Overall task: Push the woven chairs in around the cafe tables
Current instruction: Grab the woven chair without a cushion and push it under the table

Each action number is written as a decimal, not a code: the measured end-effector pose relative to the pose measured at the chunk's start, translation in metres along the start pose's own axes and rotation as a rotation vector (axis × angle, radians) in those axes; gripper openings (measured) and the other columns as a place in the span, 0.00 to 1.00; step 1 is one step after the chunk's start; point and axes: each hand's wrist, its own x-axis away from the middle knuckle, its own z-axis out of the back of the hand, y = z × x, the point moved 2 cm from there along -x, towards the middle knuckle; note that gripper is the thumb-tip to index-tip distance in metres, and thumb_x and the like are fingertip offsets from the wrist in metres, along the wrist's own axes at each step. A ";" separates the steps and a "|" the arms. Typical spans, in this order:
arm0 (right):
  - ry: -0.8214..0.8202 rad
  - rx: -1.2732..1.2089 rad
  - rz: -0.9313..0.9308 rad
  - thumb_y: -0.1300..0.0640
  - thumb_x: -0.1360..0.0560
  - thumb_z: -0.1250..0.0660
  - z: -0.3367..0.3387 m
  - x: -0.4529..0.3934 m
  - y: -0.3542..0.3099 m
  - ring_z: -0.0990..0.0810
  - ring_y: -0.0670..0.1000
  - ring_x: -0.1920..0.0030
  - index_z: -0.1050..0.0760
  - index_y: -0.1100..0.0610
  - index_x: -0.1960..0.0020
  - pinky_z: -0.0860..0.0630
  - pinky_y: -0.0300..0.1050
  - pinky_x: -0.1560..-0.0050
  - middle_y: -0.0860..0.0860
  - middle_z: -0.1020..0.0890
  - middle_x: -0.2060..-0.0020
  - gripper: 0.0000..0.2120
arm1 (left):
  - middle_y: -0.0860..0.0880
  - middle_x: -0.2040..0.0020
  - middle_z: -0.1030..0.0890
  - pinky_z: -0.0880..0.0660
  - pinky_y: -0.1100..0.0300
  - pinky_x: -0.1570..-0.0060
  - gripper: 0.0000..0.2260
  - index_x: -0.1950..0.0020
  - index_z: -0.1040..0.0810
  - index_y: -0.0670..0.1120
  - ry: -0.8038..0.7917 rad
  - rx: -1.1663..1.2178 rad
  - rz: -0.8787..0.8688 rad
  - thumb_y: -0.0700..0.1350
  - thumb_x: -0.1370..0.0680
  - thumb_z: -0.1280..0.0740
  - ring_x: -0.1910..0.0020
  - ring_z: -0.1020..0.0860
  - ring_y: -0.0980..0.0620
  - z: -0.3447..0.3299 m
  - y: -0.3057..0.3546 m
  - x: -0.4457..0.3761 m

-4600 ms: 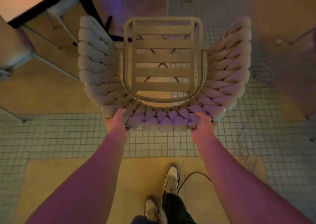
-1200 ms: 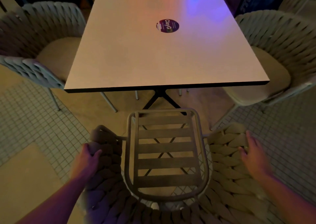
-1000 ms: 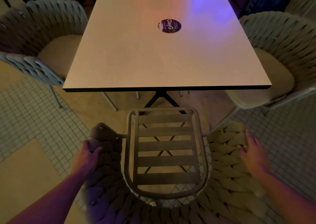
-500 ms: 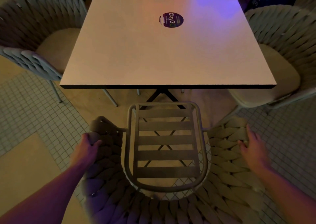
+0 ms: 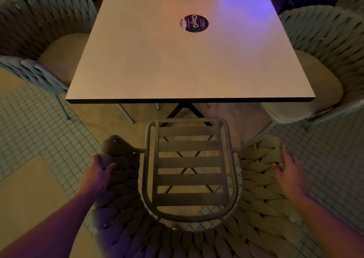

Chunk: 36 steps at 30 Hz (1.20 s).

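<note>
The left hand has its fingers curled over the chair's left arm. Ahead of both hands' fingers, the seat front has crept closer to the counter edge than half a second ago, though not yet under it, so the push is probably only partly done. The right hand lies flat, fingers spread on the right arm.
</note>
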 end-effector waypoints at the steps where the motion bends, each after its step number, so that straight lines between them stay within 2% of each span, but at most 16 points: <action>1: -0.001 0.003 0.001 0.61 0.25 0.34 0.000 0.001 0.001 0.26 0.64 0.41 0.43 0.59 0.24 0.27 0.55 0.46 0.63 0.29 0.35 0.33 | 0.36 0.52 0.20 0.27 0.48 0.60 0.18 0.42 0.33 0.45 0.000 -0.002 -0.001 0.54 0.24 0.34 0.56 0.21 0.35 0.000 0.000 0.000; 12: -0.016 0.028 0.026 0.58 0.25 0.34 0.001 0.002 0.005 0.25 0.65 0.42 0.45 0.57 0.24 0.25 0.57 0.49 0.62 0.31 0.34 0.33 | 0.35 0.51 0.19 0.30 0.49 0.61 0.19 0.39 0.33 0.44 0.014 -0.002 -0.003 0.53 0.24 0.34 0.55 0.21 0.35 -0.003 -0.002 0.004; 17: -0.014 0.028 0.031 0.58 0.25 0.35 0.001 0.002 0.005 0.24 0.64 0.44 0.45 0.56 0.24 0.25 0.55 0.51 0.62 0.30 0.34 0.33 | 0.34 0.52 0.20 0.30 0.49 0.61 0.19 0.41 0.33 0.43 0.008 0.005 -0.003 0.53 0.24 0.34 0.55 0.21 0.34 -0.004 -0.006 0.005; 25: -0.043 0.029 0.000 0.57 0.24 0.35 0.001 0.002 0.001 0.25 0.65 0.42 0.47 0.55 0.23 0.24 0.57 0.49 0.61 0.31 0.33 0.34 | 0.34 0.51 0.19 0.28 0.48 0.60 0.22 0.40 0.33 0.44 -0.012 0.015 0.001 0.55 0.26 0.33 0.55 0.21 0.34 -0.001 -0.008 0.003; 27: -0.048 0.041 -0.033 0.54 0.23 0.37 0.002 0.003 -0.002 0.27 0.65 0.39 0.47 0.55 0.23 0.26 0.59 0.44 0.61 0.32 0.32 0.32 | 0.35 0.47 0.20 0.26 0.47 0.57 0.24 0.37 0.33 0.44 -0.023 0.008 0.003 0.56 0.26 0.33 0.51 0.22 0.34 0.003 -0.004 0.006; 29: -0.022 0.059 -0.056 0.50 0.22 0.39 0.003 0.006 -0.011 0.32 0.65 0.34 0.44 0.57 0.24 0.30 0.61 0.38 0.60 0.33 0.29 0.30 | 0.36 0.39 0.25 0.27 0.42 0.50 0.28 0.32 0.35 0.45 0.005 -0.031 -0.034 0.57 0.26 0.34 0.43 0.25 0.34 0.009 0.004 0.013; 33: -0.002 0.021 -0.017 0.46 0.22 0.43 0.008 0.024 -0.039 0.35 0.63 0.31 0.39 0.57 0.27 0.31 0.61 0.36 0.59 0.35 0.27 0.27 | 0.41 0.34 0.28 0.32 0.39 0.38 0.27 0.29 0.35 0.47 0.112 -0.106 -0.224 0.57 0.24 0.36 0.35 0.30 0.38 0.020 0.039 0.042; 36: -0.038 -0.070 -0.065 0.44 0.22 0.43 0.020 0.051 -0.048 0.32 0.60 0.32 0.38 0.56 0.27 0.30 0.57 0.37 0.57 0.32 0.29 0.27 | 0.42 0.34 0.27 0.30 0.42 0.37 0.26 0.29 0.32 0.46 -0.029 -0.028 -0.301 0.56 0.23 0.37 0.35 0.28 0.42 0.017 0.072 0.080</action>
